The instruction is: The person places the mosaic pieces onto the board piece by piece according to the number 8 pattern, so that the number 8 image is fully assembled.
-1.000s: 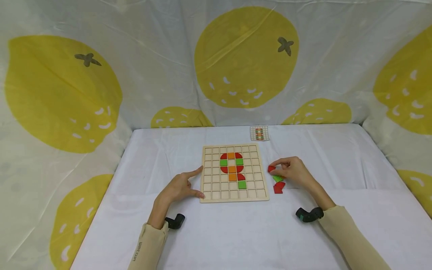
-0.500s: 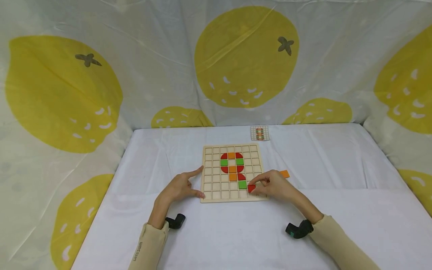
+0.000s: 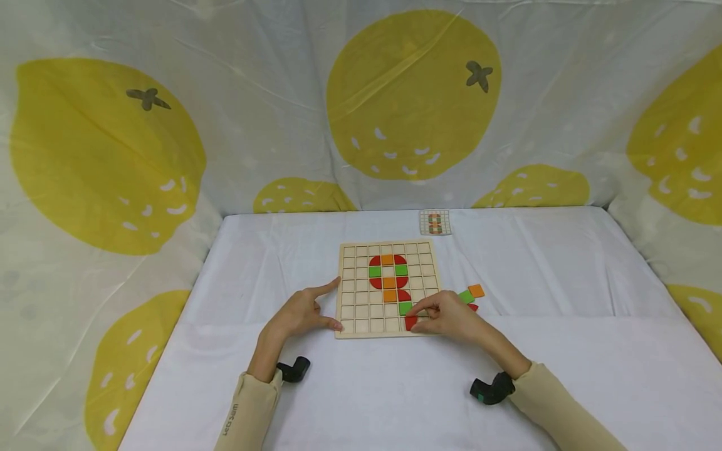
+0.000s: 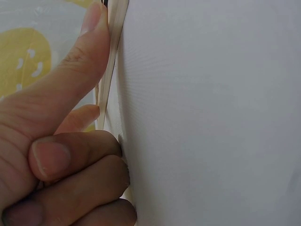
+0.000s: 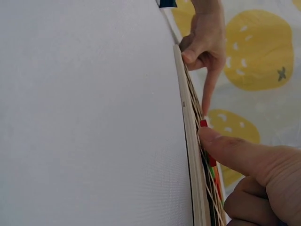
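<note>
A wooden grid board [image 3: 362, 316] lies on the white cloth, with red, orange and green tiles set in its cells. My left hand [image 3: 299, 312] rests at the board's left edge, index finger and thumb stretched apart and touching it; in the left wrist view the other fingers [image 4: 84, 188] are curled. Between thumb and index finger my right hand [image 3: 451, 316] pinches a red tile [image 3: 410, 323] at a front-row cell, just below a green tile [image 3: 405, 308]. The right wrist view has the red tile [image 5: 203, 123] at the thumb tip, low over the board.
Right of the board lie an orange tile [image 3: 476, 290], a green tile [image 3: 466, 297] and a red tile [image 3: 473, 307], partly hidden by my right hand. A small pattern card [image 3: 435, 222] lies behind the board. Lemon-print cloth [image 3: 412, 94] hangs at the back.
My right hand has picked up a red tile from the loose pieces and carried it left to the board's front row. The left hand has stayed in place.
</note>
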{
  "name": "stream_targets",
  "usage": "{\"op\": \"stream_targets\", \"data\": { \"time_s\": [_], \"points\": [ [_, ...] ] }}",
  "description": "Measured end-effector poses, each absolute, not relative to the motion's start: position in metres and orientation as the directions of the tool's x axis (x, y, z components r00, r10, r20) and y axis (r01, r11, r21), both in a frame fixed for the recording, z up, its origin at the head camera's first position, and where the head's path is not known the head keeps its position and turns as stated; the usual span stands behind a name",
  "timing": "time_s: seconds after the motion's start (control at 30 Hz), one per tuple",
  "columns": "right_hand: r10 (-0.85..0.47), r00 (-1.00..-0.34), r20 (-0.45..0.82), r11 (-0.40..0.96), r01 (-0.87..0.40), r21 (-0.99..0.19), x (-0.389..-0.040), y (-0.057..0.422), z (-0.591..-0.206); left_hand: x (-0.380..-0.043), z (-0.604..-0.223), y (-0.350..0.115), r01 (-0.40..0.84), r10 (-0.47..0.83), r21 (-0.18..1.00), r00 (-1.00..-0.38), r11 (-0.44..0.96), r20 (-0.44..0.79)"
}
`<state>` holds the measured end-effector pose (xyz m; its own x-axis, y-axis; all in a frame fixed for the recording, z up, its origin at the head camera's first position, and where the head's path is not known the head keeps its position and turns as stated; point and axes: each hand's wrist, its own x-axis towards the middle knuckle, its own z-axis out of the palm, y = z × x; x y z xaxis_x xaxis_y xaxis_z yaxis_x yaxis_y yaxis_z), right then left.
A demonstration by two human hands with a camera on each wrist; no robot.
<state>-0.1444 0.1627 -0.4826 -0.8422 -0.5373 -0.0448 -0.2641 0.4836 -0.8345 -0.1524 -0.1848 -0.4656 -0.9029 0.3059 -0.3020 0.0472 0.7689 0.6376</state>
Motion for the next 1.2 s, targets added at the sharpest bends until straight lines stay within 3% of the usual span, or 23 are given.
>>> {"op": "stream_targets", "data": {
  "time_s": [0.9, 1.2],
  "points": [
    [-0.518, -0.855, -0.005, 0.472, -0.281, -0.835, -0.142, 0.156, -0.487, -0.152, -0.463, -0.187, 0.031, 0.292, 0.634, -0.904, 0.772, -0.312],
    [-0.368, -0.929, -0.043, 0.547, -0.180, -0.817, -0.142, 0.194, -0.479, -0.152, -0.465, -0.184, 0.032, 0.300, 0.637, -0.900, 0.770, -0.317]
  ]
}}
